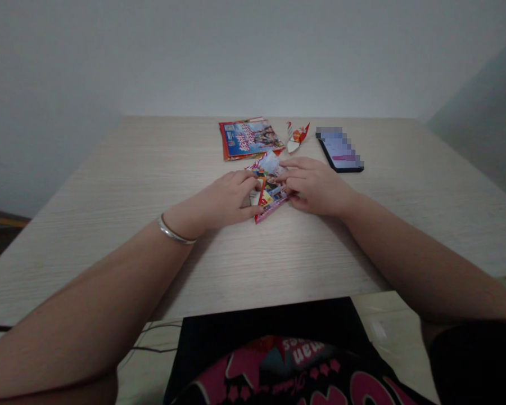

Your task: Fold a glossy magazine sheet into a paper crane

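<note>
A folded sheet of colourful printed paper [271, 188] lies on the table between my two hands. My left hand [231, 198] holds its left side, with bent fingers on top and the thumb at the lower corner. At its right edge, my right hand [316, 185] has the fingers curled onto the sheet, the index finger reaching toward the upper corner. Both hands cover part of the paper, so some of its folds are hidden. A silver bangle [175, 232] circles my left wrist.
Behind the hands, a small stack of printed papers [240, 140] lies on the light wood table [122, 191]. Right of it stands a small red and white folded paper figure [296, 138]. A phone [341, 154] with a lit, partly blurred screen lies farther right. A wall borders the table's far edge.
</note>
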### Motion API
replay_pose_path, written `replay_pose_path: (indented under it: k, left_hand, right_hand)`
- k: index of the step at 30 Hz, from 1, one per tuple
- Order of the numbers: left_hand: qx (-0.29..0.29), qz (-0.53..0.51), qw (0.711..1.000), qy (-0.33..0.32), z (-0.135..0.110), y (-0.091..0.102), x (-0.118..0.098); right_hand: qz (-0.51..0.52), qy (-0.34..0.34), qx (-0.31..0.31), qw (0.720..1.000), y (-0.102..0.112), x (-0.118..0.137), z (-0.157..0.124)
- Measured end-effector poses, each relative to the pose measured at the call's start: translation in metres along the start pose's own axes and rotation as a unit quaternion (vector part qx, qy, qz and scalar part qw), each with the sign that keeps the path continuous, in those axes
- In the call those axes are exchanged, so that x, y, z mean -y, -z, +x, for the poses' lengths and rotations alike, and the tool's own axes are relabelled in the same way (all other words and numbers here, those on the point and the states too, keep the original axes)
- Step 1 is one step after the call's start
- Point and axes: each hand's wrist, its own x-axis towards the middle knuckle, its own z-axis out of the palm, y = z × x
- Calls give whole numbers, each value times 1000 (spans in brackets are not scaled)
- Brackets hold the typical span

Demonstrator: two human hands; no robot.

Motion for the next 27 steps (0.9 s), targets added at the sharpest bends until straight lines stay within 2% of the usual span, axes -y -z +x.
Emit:
replay_pose_path:
  k: [9, 12, 18, 27]
  left_hand:
    - [67, 97, 992, 49, -7, -1, -3]
    - [56, 104, 991, 57, -5, 0, 3]
    - [3, 99, 995, 10, 3, 4, 11]
    - [44, 121, 992, 11, 1, 20, -10]
  right_hand:
    - [61, -50, 49, 996, 7, 6, 3]
    - [49, -25, 44, 997, 4, 2, -1]
    - [51, -27, 42, 997, 2, -1, -5]
    - [95, -53, 44, 993, 11, 0, -6]
